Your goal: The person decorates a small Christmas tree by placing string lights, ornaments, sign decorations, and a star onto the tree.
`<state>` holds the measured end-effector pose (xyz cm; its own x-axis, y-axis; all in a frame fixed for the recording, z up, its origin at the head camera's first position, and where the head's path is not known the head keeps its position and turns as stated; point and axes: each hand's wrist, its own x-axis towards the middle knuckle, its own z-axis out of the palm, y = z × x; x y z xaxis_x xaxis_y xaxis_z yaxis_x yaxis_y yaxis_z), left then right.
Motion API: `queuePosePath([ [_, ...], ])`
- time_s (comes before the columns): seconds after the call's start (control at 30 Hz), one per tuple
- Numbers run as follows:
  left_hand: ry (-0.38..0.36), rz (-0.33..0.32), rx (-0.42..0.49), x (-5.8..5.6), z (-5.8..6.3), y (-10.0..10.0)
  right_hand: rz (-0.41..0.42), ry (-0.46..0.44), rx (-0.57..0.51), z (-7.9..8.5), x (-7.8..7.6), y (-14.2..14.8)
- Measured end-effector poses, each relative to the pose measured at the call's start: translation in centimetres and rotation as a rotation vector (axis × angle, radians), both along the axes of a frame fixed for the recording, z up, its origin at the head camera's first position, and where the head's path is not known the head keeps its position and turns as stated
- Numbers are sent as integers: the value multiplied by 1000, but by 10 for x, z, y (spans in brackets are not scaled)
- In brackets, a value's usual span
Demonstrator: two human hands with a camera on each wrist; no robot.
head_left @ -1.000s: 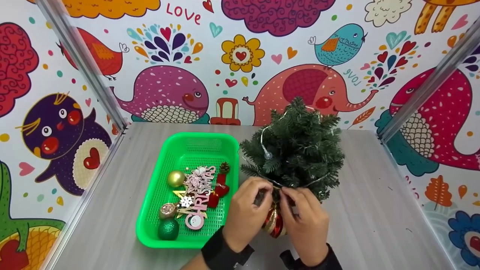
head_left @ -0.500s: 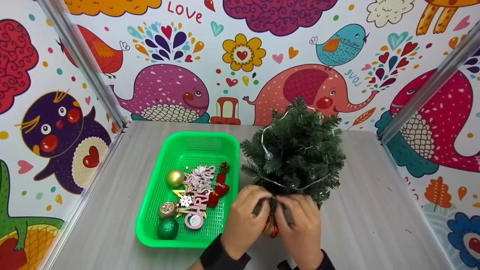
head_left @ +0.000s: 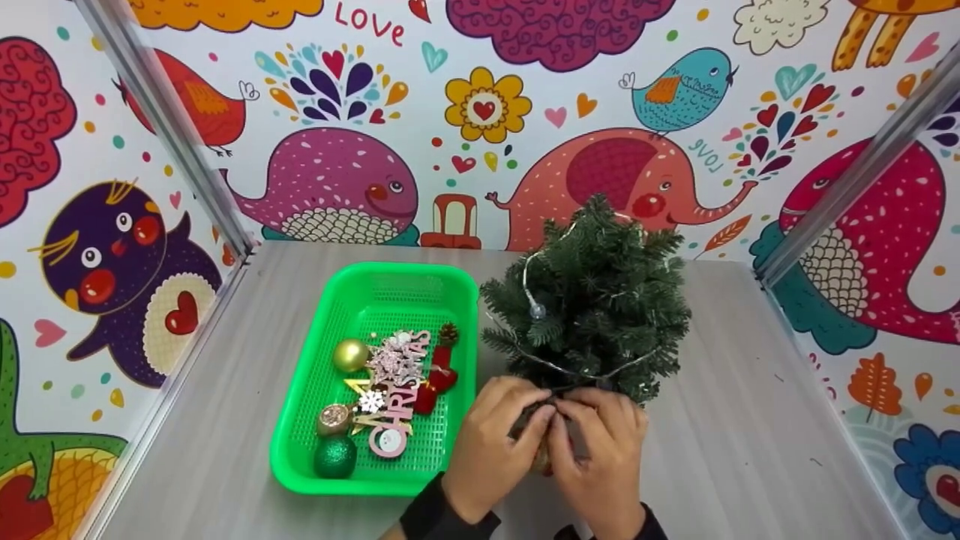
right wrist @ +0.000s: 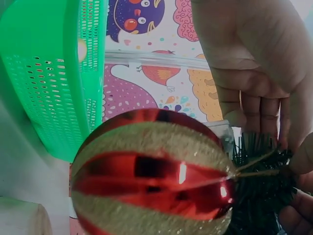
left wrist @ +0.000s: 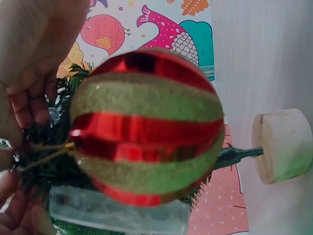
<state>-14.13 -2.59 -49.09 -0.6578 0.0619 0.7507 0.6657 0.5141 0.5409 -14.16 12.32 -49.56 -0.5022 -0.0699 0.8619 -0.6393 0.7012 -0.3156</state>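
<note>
Both hands are working at the near side of a small artificial tree [head_left: 600, 300]. The left hand [head_left: 495, 446] is pinching thumb to forefinger at a gold cord [left wrist: 46, 156]; the right hand [head_left: 604, 446] is doing likewise from its own side, fingertips nearly meeting. Two strands are running into the fingers; cannot tell which hand is gripping which. From the cord a red-and-gold striped bauble [left wrist: 146, 127] is hanging below the hands, just in front of the lower branches.

Obstructions: in the head view the hands are covering nearly all of the bauble; in both wrist views the bauble is blocking much of the tree. A light string [head_left: 537, 310] is crossing the branches just above the fingers. In the left wrist view, a clear plastic piece [left wrist: 120, 210] is showing beside the bauble, partly behind it. The tree is standing on a round wooden base [left wrist: 286, 147].

Surroundings: a green basket [head_left: 300, 397] is sitting left of the tree, near its branches and the left hand. It is holding a gold ball [head_left: 351, 355], a green glitter ball [head_left: 335, 457], a pink lettered ornament [head_left: 400, 412], a white snowflake [head_left: 371, 402], a pine cone [head_left: 448, 334] and red ornaments [head_left: 442, 379]. Cartoon-printed panels [head_left: 487, 165] are enclosing the grey tabletop [head_left: 750, 420].
</note>
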Motion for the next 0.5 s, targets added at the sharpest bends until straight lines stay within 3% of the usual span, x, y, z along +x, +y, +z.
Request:
queuePosePath([
  [0.37, -19, 24, 7, -3, 2, 1, -40, 64, 62, -3, -1, 2],
  [0.5, 39, 41, -7, -6, 5, -3, -45, 59, 65, 0, 2, 6],
])
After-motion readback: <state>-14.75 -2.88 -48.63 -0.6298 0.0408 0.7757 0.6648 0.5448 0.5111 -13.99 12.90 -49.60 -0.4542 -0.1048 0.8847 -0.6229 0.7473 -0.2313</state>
